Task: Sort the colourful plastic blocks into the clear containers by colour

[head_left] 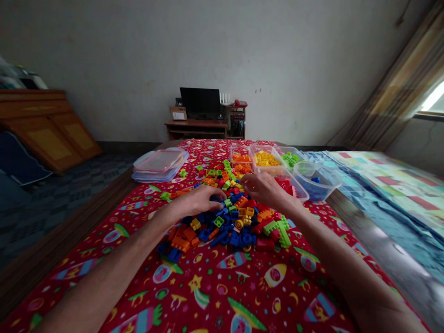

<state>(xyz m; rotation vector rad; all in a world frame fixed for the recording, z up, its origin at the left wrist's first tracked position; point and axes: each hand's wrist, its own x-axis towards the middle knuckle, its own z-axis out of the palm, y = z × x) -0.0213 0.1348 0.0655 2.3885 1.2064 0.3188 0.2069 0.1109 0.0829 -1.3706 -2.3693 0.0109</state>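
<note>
A mixed pile of toy building bricks [225, 226] in blue, orange, red, green and yellow lies on a red patterned cloth [222, 282]. My left hand [203, 201] is low over the pile's left side, thumb and fingers apart, with blue bricks showing in the gap. On the other side, my right hand [262, 187] is above the pile's back right part, its fingers bent inward and closed together. Whatever its fingertips may hold is too small to make out. Single yellow bricks [195, 224] and green bricks [218, 222] lie among the blue ones.
Clear containers hold yellow bricks [266, 158], orange bricks [242, 158], light green bricks [290, 159] and red bricks [286, 185]. A round clear tub [329, 182] has blue pieces inside. Stacked lids [159, 164] lie at the left. A bed [398, 185] adjoins the table's right side.
</note>
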